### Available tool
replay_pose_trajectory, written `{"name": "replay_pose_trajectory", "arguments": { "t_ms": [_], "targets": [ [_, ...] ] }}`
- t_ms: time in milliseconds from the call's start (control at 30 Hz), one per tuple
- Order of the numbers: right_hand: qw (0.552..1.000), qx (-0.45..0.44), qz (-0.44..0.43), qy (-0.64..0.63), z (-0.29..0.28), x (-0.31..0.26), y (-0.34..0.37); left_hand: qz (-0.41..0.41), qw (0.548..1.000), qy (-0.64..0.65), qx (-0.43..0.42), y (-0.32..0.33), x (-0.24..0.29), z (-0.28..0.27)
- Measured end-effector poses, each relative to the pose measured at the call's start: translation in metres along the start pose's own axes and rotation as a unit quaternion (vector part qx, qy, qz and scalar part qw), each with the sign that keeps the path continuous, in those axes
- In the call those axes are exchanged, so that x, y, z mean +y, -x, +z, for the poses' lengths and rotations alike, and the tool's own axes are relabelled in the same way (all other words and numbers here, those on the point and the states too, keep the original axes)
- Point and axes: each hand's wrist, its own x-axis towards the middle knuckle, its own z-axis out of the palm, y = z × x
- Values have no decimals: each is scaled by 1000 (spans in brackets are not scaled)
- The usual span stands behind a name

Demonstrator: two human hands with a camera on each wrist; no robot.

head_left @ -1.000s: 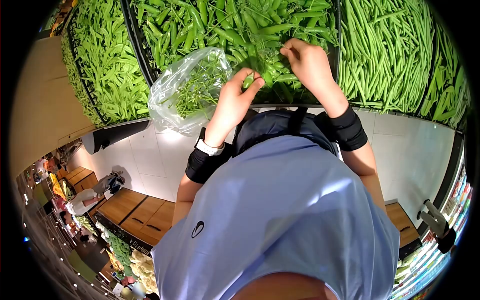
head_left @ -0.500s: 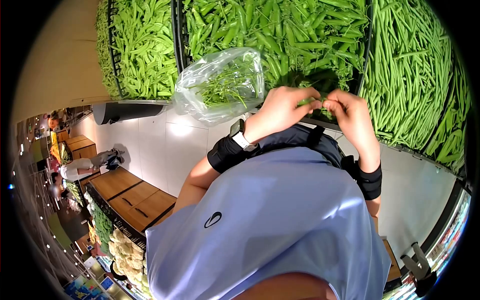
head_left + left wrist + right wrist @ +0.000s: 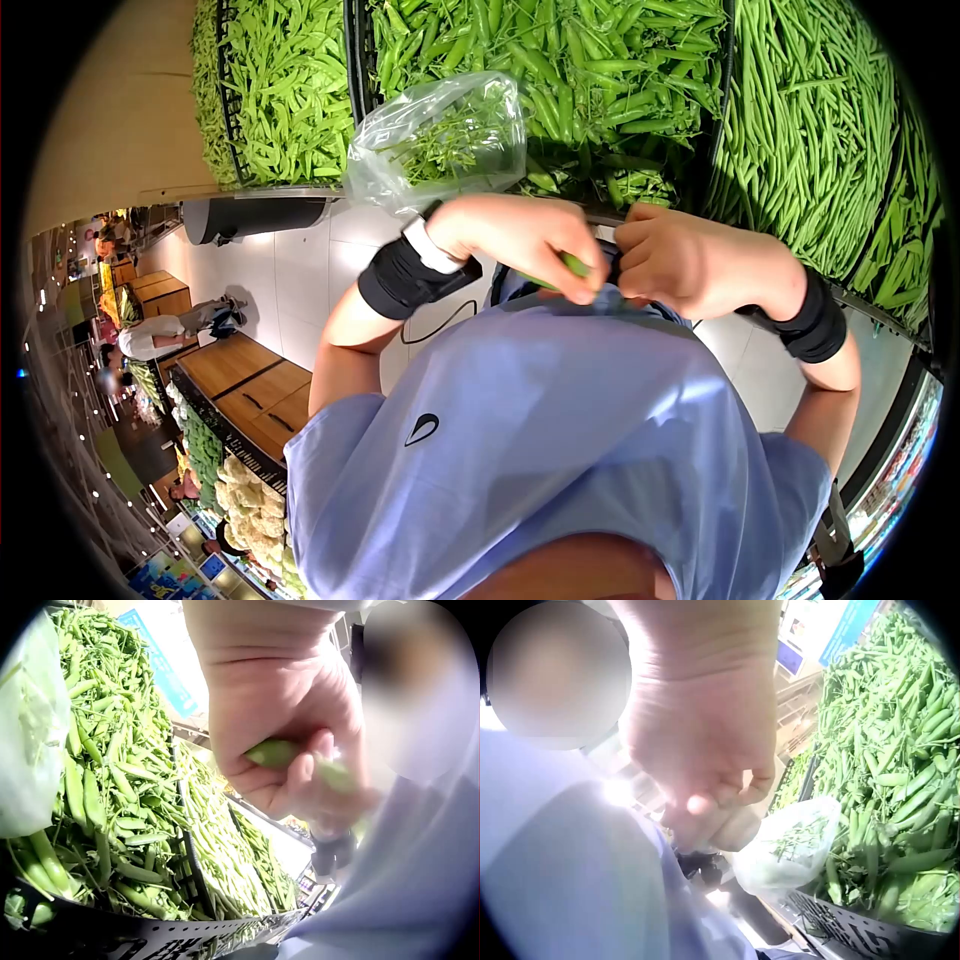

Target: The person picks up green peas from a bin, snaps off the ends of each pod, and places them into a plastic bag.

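My left hand (image 3: 525,238) grips a plump green pea pod (image 3: 274,754), its tip showing between the curled fingers in the left wrist view. The two hands are close together in front of the blue shirt (image 3: 560,420), at the waist. My right hand (image 3: 690,262) has its fingers curled, fingertips near the shirt front; I cannot tell whether anything is inside them. Left of the hands, a clear plastic bag (image 3: 372,165) with thin green stems in it lies at the front edge of the crate of pea pods (image 3: 540,75).
Flat green pods (image 3: 285,85) fill the crate at the left, and long green beans (image 3: 810,130) the one at the right. Behind me stand wooden cabinets (image 3: 250,385) beside cauliflowers (image 3: 250,505). Another person (image 3: 150,338) is far to the left.
Both hands came together over the crate's front edge, then drew back toward the shirt. The pea pod stays in the left hand. The bag remains at the crate edge.
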Motion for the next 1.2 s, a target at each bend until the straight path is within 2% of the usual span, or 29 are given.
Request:
{"name": "replay_pose_trajectory", "arguments": {
  "t_ms": [33, 67, 100, 133, 167, 233, 267, 300, 367, 400, 433, 533, 567, 633, 700, 767, 833, 867, 967, 1000, 1033, 1100, 1133, 1200],
  "targets": [
    [1000, -13, -19, -8, -4, -2, 0, 1, 999, 43, -25, 12, 1, -3],
    [998, -49, 9, 28, -12, -4, 8, -15, 997, 78, 18, 37, 4, -12],
    [999, 9, 29, 37, -17, -3, 13, -31, 991, 116, 59, 66, 7, -18],
    [995, 68, 51, 45, -22, -1, 18, 9, 975, 136, 173, 90, 7, -13],
    [988, 127, 75, 51, -25, 2, 20, 48, 945, 157, 282, 102, 2, -6],
    [970, 172, 149, 90, -30, 10, -3, 243, 848, 199, 426, 100, -5, -2],
    [964, 214, 134, 81, -23, 20, -22, 262, 794, 293, 463, 100, -4, 0],
    [957, 255, 118, 72, -6, 36, -45, 303, 755, 336, 475, 98, -6, -2],
    [950, 310, 27, 15, 26, 77, -90, 354, 664, 424, 504, 91, -8, -2],
    [956, 278, 88, 32, 38, 82, -112, 402, 623, 471, 478, 90, -12, -2],
    [957, 245, 150, 48, 43, 85, -124, 423, 605, 485, 469, 91, -14, -3],
    [944, 297, 116, 90, 33, 82, -110, 479, 552, 507, 457, 100, -19, 1],
    [927, 294, 233, 24, 27, 80, -99, 498, 548, 515, 431, 106, -25, 3],
    [852, 422, 205, 233, 31, 107, -63, 502, 552, 494, 447, 111, -28, 9],
    [845, 398, 285, 215, 32, 112, -42, 492, 550, 491, 464, 110, -36, 12],
    [844, 372, 292, 254, 39, 123, -39, 477, 565, 490, 462, 103, -42, 10],
    [849, 335, 303, 275, 45, 133, -41, 422, 578, 478, 510, 88, -39, 12],
    [863, 334, 297, 237, 46, 137, -40, 378, 614, 442, 533, 81, -38, 15],
    [851, 358, 304, 233, 44, 124, -35, 201, 705, 293, 614, 60, -38, 21],
    [848, 390, 301, 198, 44, 121, -30, 97, 711, 233, 656, 51, -37, 23],
    [849, 413, 292, 152, 41, 114, -24, 31, 711, 172, 681, 35, -35, 24],
    [849, 404, 339, 26, 31, 91, -15, -33, 726, 100, 679, 15, -38, 24],
    [848, 389, 357, -50, 27, 84, -10, -35, 738, 58, 671, 3, -35, 23],
    [851, 408, 305, -124, 26, 79, -1, -42, 775, -29, 630, -14, -34, 18]
  ]
}}
